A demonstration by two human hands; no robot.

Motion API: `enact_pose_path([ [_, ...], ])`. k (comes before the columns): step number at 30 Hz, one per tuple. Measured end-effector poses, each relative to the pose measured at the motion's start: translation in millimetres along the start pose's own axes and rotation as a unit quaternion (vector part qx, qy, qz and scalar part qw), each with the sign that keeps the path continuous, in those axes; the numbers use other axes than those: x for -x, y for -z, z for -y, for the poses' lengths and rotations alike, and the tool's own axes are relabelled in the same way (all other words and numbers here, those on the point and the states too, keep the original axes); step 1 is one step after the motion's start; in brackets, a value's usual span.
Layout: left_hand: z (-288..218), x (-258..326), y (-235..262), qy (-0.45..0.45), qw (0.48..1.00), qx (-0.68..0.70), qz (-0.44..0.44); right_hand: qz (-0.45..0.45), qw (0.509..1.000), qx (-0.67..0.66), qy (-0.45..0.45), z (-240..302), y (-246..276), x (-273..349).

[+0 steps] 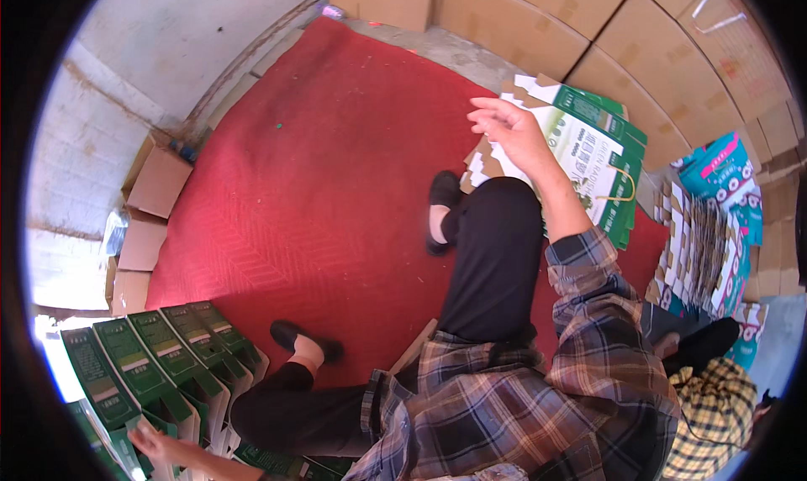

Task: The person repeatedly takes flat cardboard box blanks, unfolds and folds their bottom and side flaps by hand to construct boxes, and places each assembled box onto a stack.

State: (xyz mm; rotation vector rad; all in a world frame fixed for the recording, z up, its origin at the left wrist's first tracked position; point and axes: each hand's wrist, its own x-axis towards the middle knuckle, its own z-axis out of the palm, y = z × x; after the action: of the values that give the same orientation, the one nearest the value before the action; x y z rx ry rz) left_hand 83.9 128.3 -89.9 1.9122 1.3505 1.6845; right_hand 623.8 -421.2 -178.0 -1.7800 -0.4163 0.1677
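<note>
My right hand (511, 130) is held up over a stack of flat cartons, fingers stretched out and apart, with nothing in it. Beneath it lie the flat cartons (580, 145), green and white with brown tabs and a yellow cord handle on the top one. At the lower left, my left hand (155, 446) closes on the edge of a green carton (126, 447), its fingers slightly blurred. That carton is at the near end of a row of standing green cartons (151, 346), whose lower flaps hang open. The hand's far side is hidden.
A red mat (336, 170) covers the floor around my feet. Large brown boxes (521, 19) are stacked along the far right. Teal and white flat cartons (702, 246) are piled at the right, near another person in a yellow checked shirt (714, 414). Open brown boxes (158, 178) line the left wall.
</note>
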Motion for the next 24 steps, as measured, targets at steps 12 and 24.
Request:
enact_pose_path([
  [12, -25, 250, -149, -0.019, 0.874, 0.005, 0.485, -0.163, 0.809, 0.508, -0.245, -234, 122, 153],
  [24, -7, 262, -147, -0.063, 0.825, -0.087, 0.555, 0.021, 0.726, 0.651, -0.222, -248, 115, 134],
])
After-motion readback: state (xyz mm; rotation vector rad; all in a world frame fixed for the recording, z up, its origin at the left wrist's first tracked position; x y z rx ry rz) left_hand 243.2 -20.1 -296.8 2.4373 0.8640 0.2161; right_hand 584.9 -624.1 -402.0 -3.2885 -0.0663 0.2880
